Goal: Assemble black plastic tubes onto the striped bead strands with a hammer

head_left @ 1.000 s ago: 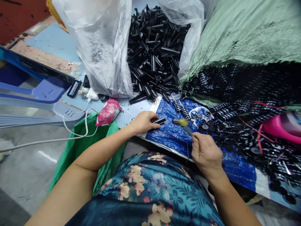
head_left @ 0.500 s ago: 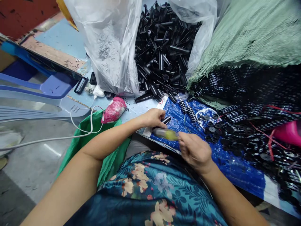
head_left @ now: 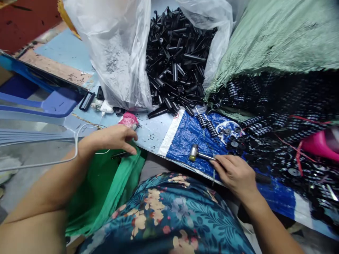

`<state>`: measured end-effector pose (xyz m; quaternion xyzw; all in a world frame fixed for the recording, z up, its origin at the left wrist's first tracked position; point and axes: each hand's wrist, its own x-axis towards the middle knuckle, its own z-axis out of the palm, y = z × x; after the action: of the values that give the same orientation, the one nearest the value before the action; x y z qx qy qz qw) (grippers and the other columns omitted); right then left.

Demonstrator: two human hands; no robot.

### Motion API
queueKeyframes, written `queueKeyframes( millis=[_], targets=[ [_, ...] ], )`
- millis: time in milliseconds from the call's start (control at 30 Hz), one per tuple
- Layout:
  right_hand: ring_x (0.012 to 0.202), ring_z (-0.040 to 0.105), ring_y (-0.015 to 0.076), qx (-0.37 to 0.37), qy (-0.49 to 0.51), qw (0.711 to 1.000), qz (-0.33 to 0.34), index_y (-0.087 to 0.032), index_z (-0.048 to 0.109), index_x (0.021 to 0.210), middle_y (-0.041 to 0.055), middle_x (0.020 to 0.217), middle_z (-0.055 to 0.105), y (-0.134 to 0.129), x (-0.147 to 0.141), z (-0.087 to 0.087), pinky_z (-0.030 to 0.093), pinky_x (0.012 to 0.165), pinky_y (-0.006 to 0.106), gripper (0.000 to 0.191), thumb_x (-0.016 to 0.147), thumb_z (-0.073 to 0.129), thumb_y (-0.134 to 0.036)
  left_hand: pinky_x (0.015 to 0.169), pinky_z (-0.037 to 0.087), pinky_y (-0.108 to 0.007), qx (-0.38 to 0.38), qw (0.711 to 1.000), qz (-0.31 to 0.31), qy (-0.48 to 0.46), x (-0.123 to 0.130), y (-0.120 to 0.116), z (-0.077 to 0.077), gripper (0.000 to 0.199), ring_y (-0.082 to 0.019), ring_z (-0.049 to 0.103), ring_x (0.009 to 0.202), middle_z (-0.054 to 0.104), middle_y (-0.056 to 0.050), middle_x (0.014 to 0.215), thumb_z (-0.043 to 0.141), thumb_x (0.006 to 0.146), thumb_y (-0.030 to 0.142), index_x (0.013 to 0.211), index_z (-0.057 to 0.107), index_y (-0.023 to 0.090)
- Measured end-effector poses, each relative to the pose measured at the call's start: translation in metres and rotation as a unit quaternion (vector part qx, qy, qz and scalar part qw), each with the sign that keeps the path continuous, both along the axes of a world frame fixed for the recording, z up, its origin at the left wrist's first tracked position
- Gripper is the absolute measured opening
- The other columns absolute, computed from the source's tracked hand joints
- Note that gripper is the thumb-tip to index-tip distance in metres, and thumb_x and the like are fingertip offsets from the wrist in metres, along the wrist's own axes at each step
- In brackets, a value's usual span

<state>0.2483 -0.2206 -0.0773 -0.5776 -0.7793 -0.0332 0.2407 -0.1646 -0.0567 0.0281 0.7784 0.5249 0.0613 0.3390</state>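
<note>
My right hand (head_left: pixel 235 174) grips a small hammer (head_left: pixel 205 155) by its handle. Its head, metal on one face and yellowish on the other, rests at or just above the blue plastic sheet (head_left: pixel 182 137). Over the mouth of the green sack (head_left: pixel 106 183) is my left hand (head_left: pixel 116 139), thumb and fingers apart. Just below that hand a dark, narrow piece (head_left: pixel 119 154) shows inside the sack's opening, apart from the fingers. Two black-and-white checked rollers with metal pins (head_left: pixel 210 127) lie on the sheet ahead of the hammer.
Black tubular handles (head_left: pixel 180 53) fill a clear plastic bag at the back. Checked rollers (head_left: pixel 261 125) spill from a pale green woven sack (head_left: pixel 278 38), with black discs (head_left: pixel 234 144) nearby. A white cable (head_left: pixel 75 144) crosses at left, near a pink bundle (head_left: pixel 128 120).
My left hand has moved left from the sheet to above the green sack and opened, letting go of the black piece. My right hand has drawn the hammer to the right.
</note>
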Motion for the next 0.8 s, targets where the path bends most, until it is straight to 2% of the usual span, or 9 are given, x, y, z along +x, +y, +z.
queueKeyframes(
  millis=[100,167,233,300,400,533,633,733,800],
  targets=[
    [0.085,0.066,0.0206,-0.016,0.004,1.000,0.003,-0.019,0.072,0.099,0.0081,0.096,0.074,0.008,-0.009,0.004,0.048,0.077,0.033,0.021,0.093,0.066,-0.038,0.078,0.044,-0.035,0.114,0.984,-0.101,0.090,0.040,0.014,-0.028,0.028,-0.028,0.063,0.089,0.070,-0.010,0.096,0.065,0.082,0.043,0.098,0.073,0.022],
    [0.085,0.066,0.0206,-0.020,0.004,1.000,0.002,-0.018,0.072,0.103,0.0088,0.096,0.074,0.012,-0.008,0.010,0.047,0.077,0.033,0.025,0.094,0.065,-0.041,0.082,0.043,-0.040,0.218,0.960,-0.064,0.160,0.074,0.031,-0.046,0.026,-0.032,0.060,0.098,0.068,-0.016,0.103,0.052,0.089,0.030,0.101,0.072,0.017],
    [0.080,0.066,0.0190,-0.018,0.004,1.000,-0.022,-0.018,0.071,0.107,0.0071,0.091,0.075,0.014,0.005,0.016,0.047,0.076,0.032,0.025,0.096,0.062,-0.038,0.078,0.042,-0.041,0.252,0.940,-0.053,0.222,0.098,0.047,-0.058,0.026,-0.033,0.059,0.096,0.066,-0.019,0.099,0.047,0.089,0.023,0.093,0.072,0.015],
    [0.077,0.067,0.0180,0.000,0.012,0.997,-0.074,-0.018,0.070,0.108,0.0063,0.090,0.075,0.012,0.026,0.021,0.047,0.076,0.031,0.023,0.097,0.060,-0.035,0.074,0.041,-0.039,0.263,0.931,-0.061,0.247,0.107,0.057,-0.062,0.028,-0.031,0.059,0.091,0.066,-0.018,0.093,0.045,0.089,0.022,0.084,0.072,0.016],
    [0.081,0.069,0.0190,0.047,0.025,0.985,-0.167,-0.018,0.071,0.107,0.0079,0.096,0.077,0.015,0.063,0.028,0.048,0.077,0.030,0.024,0.098,0.057,-0.035,0.072,0.042,-0.037,0.285,0.933,-0.042,0.217,0.102,0.052,-0.059,0.033,-0.029,0.060,0.088,0.066,-0.014,0.089,0.043,0.091,0.030,0.082,0.072,0.018],
    [0.078,0.068,0.0212,0.059,0.016,0.953,-0.296,-0.018,0.069,0.106,0.0083,0.091,0.076,0.042,0.099,0.037,0.046,0.073,0.032,0.032,0.099,0.050,-0.042,0.072,0.044,-0.033,0.251,0.964,0.040,0.080,0.093,0.027,-0.053,0.036,-0.024,0.062,0.080,0.068,-0.008,0.085,0.048,0.088,0.043,0.090,0.074,0.018],
    [0.073,0.066,0.0256,0.019,-0.001,0.920,-0.392,-0.015,0.064,0.112,0.0103,0.082,0.074,0.070,0.110,0.040,0.042,0.069,0.034,0.043,0.095,0.054,-0.053,0.067,0.044,-0.030,0.179,0.976,0.115,-0.036,0.097,0.009,-0.056,0.040,-0.019,0.060,0.068,0.068,-0.004,0.076,0.054,0.084,0.049,0.099,0.074,0.018],
    [0.071,0.065,0.0291,-0.040,-0.027,0.900,-0.433,-0.011,0.059,0.118,0.0125,0.075,0.071,0.088,0.114,0.038,0.041,0.069,0.037,0.053,0.092,0.056,-0.057,0.057,0.040,-0.028,0.076,0.980,0.139,-0.118,0.102,-0.002,-0.060,0.044,-0.015,0.053,0.056,0.062,0.000,0.063,0.059,0.080,0.054,0.099,0.071,0.017],
    [0.071,0.065,0.0287,-0.054,-0.023,0.896,-0.440,-0.011,0.058,0.117,0.0119,0.074,0.070,0.090,0.117,0.036,0.041,0.070,0.037,0.051,0.093,0.053,-0.055,0.055,0.042,-0.027,-0.003,0.975,0.144,-0.169,0.104,-0.006,-0.062,0.049,-0.015,0.053,0.054,0.065,-0.001,0.065,0.060,0.079,0.061,0.095,0.069,0.016]
  ],
)
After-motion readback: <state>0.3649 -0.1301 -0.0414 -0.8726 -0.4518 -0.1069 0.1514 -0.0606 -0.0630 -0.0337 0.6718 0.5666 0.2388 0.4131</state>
